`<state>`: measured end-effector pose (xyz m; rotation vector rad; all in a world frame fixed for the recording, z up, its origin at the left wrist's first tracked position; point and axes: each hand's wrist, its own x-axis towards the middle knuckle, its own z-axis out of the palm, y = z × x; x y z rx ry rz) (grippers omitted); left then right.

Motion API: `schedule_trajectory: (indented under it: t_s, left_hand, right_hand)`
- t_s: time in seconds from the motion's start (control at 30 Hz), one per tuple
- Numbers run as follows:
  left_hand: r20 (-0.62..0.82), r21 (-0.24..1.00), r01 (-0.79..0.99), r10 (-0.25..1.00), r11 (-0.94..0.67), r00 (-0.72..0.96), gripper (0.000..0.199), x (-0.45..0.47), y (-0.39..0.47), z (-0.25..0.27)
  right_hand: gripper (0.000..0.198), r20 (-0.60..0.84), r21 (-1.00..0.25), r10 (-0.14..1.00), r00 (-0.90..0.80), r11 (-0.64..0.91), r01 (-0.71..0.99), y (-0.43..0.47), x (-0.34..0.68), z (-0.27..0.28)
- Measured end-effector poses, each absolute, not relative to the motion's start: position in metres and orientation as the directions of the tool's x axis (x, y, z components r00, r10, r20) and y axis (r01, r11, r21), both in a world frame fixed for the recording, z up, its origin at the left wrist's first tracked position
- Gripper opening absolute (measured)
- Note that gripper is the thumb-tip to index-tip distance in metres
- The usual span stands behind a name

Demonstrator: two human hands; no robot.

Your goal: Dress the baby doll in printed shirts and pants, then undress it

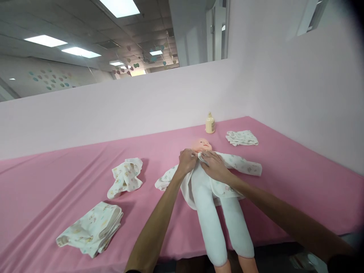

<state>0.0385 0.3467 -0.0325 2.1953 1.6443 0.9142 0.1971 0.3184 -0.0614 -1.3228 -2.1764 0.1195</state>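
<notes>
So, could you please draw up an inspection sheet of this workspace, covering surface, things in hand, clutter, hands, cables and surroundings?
Surface: pink sheet, creased toward the picture's left.
Things in hand: doll on its back, legs reaching past the near edge; patterned top around it, sleeves spread out.
Clutter: folded cloth at near left, crumpled cloth beyond it, patterned cloth at far right, pump bottle near the wall.
Hands: left hand and right hand close together at the top's neckline; exact grip too small to tell.
Cables: nothing seen.
Surroundings: white wall behind; ceiling lights above.
</notes>
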Motion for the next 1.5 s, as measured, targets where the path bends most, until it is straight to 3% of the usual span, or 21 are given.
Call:
schedule_trajectory:
  t_s: [0.23, 0.4, 0.5, 0.63, 0.8, 0.93, 1.13, 1.2, 1.33, 1.5]
  left_hand:
    - [0.333, 0.496, 0.818, 0.934, -0.290, 0.129, 0.022, 0.043, 0.336, -0.038]
    - [0.207, 0.460, 0.854, 0.965, -0.242, 0.162, 0.014, 0.023, 0.314, -0.033]
    - [0.168, 0.474, 0.859, 0.977, -0.195, 0.129, 0.011, 0.018, 0.305, -0.030]
    - [0.140, 0.506, 0.849, 0.986, -0.151, 0.092, 0.021, 0.022, 0.305, -0.027]
    - [0.175, 0.638, 0.757, 0.984, -0.141, 0.036, 0.014, 0.023, 0.299, -0.024]
    - [0.221, 0.682, 0.714, 0.975, -0.161, 0.009, 0.011, 0.023, 0.289, -0.024]
    - [0.272, 0.675, 0.723, 0.961, -0.146, -0.060, 0.013, 0.027, 0.285, -0.025]
    - [0.291, 0.657, 0.735, 0.956, -0.167, -0.043, 0.016, 0.029, 0.285, -0.026]
    - [0.372, 0.631, 0.730, 0.928, -0.261, 0.010, 0.020, 0.032, 0.285, -0.032]
    - [0.449, 0.583, 0.724, 0.889, -0.369, 0.091, 0.026, 0.043, 0.283, -0.038]
  right_hand:
    - [0.034, 0.405, -0.478, 0.865, -0.297, 0.477, 0.738, 0.321, 0.202, -0.058]
    - [0.026, 0.487, -0.431, 0.850, -0.202, 0.435, 0.791, 0.311, 0.215, -0.052]
    - [0.022, 0.424, -0.376, 0.877, -0.227, 0.399, 0.837, 0.302, 0.220, -0.044]
    - [0.020, 0.332, -0.323, 0.907, -0.260, 0.368, 0.872, 0.298, 0.224, -0.034]
    - [0.017, 0.335, -0.334, 0.924, -0.185, 0.300, 0.893, 0.300, 0.229, -0.022]
    - [0.015, 0.356, -0.411, 0.925, -0.135, 0.284, 0.866, 0.295, 0.232, -0.009]
    - [0.011, 0.250, -0.594, 0.955, -0.162, 0.283, 0.753, 0.298, 0.234, -0.004]
    - [0.010, 0.218, -0.618, 0.960, -0.176, 0.275, 0.737, 0.299, 0.235, -0.002]
    - [0.030, 0.130, -0.665, 0.963, -0.238, 0.263, 0.699, 0.295, 0.235, 0.005]
    - [0.025, 0.102, -0.753, 0.968, -0.230, 0.227, 0.618, 0.294, 0.235, 0.006]
